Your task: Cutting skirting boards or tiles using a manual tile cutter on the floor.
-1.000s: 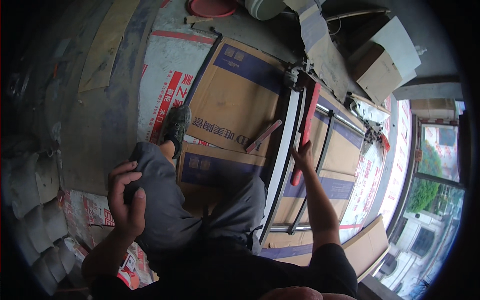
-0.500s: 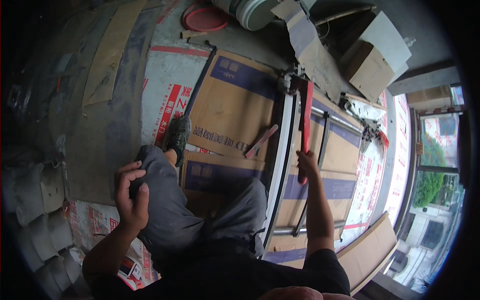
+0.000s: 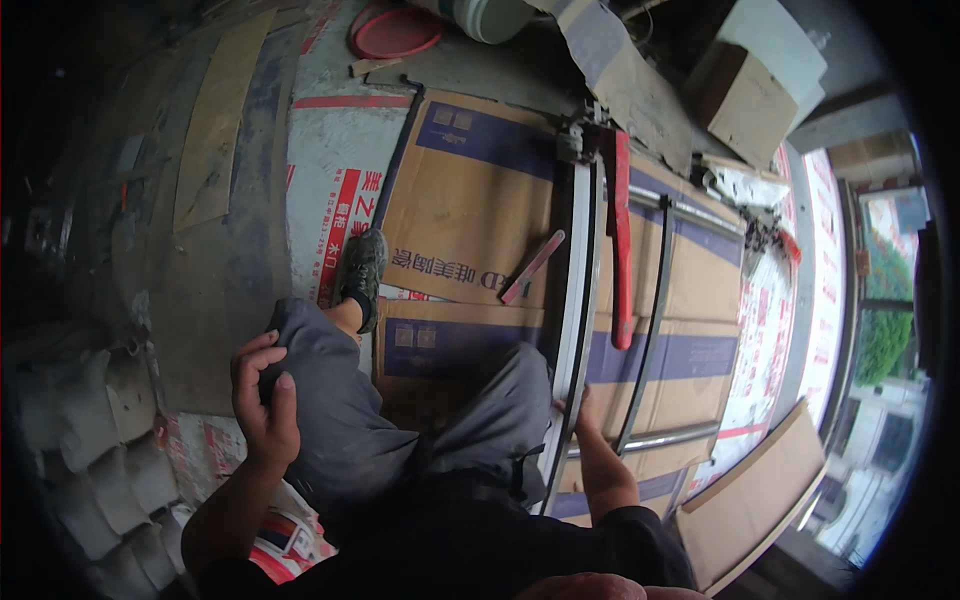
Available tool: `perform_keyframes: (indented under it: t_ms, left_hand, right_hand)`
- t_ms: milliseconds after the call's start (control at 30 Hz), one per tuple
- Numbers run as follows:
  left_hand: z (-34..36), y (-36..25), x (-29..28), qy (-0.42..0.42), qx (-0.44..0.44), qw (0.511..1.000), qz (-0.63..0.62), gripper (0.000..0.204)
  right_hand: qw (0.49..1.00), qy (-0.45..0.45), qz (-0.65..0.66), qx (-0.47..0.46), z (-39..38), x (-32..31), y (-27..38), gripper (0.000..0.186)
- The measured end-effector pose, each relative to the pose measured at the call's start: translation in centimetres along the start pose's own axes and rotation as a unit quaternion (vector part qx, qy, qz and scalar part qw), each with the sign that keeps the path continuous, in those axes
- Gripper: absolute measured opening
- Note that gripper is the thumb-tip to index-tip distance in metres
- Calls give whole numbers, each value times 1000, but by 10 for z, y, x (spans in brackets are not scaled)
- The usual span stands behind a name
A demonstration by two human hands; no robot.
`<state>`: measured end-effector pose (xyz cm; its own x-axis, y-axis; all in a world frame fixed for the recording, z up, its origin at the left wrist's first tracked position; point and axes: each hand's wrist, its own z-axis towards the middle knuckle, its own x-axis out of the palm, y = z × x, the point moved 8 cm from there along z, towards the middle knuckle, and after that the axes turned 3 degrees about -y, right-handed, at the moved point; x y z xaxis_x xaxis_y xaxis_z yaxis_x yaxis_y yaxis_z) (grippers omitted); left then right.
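Observation:
A long metal rail lies over flattened cardboard, with a metal block at its far end. From that block a red lever handle reaches back toward me, with no hand on it. Low on the rail, my right hand is wrapped round its edge; part of the fingers is hidden behind it. My left hand rests by my bent left knee, fingers loosely curled and apart, holding nothing. Left of the rail lies a slim pink-and-white stick-like thing.
Dark metal bars form a frame right of the rail. Printed cardboard covers the floor beneath. A red round lid and a white bucket are at the back. A cardboard piece leans at lower right.
My right hand has let go of the red handle and come back to the lower part of the rail. The left hand has stayed by the knee. The view has shifted slightly.

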<state>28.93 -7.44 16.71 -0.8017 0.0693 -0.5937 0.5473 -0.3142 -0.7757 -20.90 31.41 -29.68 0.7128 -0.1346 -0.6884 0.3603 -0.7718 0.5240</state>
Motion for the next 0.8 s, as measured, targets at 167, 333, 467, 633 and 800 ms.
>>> perform_keyframes:
  t_ms: [167, 333, 467, 633, 800]
  left_hand:
    - [-5, 5, -4, 6, 3, 1000, 11, 28]
    - [2, 3, -1, 6, -10, 1000, 15, 27]
    - [4, 1, 2, 9, -7, 1000, 18, 26]
    - [1, 9, -2, 2, 2, 1000, 20, 26]
    - [-1, 7, -5, 0, 6, 1000, 18, 27]
  right_hand:
    - [950, 29, -290, -114, 5, 4, 31, 110]
    - [992, 72, -88, -53, 0, 8, 28, 85]
    - [1000, 8, -28, -1, -16, -1, -11, 60]
    - [996, -66, -35, 49, -19, -12, -27, 58]
    - [997, -36, 15, 70, -25, -6, -17, 65]
